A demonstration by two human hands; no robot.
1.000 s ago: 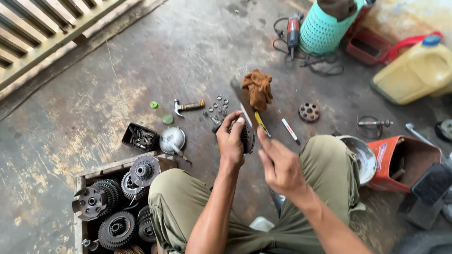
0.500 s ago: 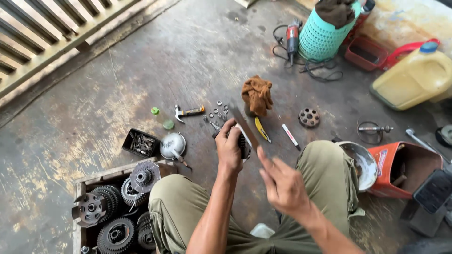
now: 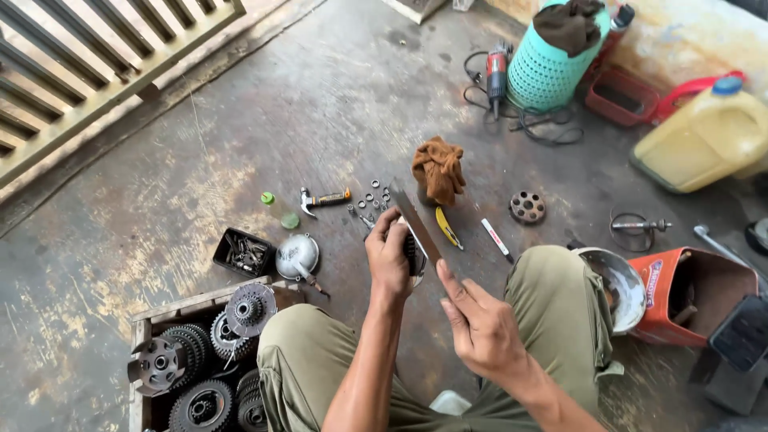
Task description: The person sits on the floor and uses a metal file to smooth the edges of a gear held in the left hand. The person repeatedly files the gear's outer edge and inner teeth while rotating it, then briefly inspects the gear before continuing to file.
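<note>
The left hand (image 3: 390, 258) grips a round metal part (image 3: 414, 254) above the concrete floor (image 3: 240, 128); the right hand (image 3: 480, 324) grasps a flat file (image 3: 416, 224) laid against it. A wooden crate (image 3: 142, 336) holds gears (image 3: 204, 376); a small black tray (image 3: 244, 252) holds screws.

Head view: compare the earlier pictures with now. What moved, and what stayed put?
The right hand slid back toward the body, drawing the flat file across the round part. The left hand kept gripping that part. The rag and floor tools stayed put.
</note>
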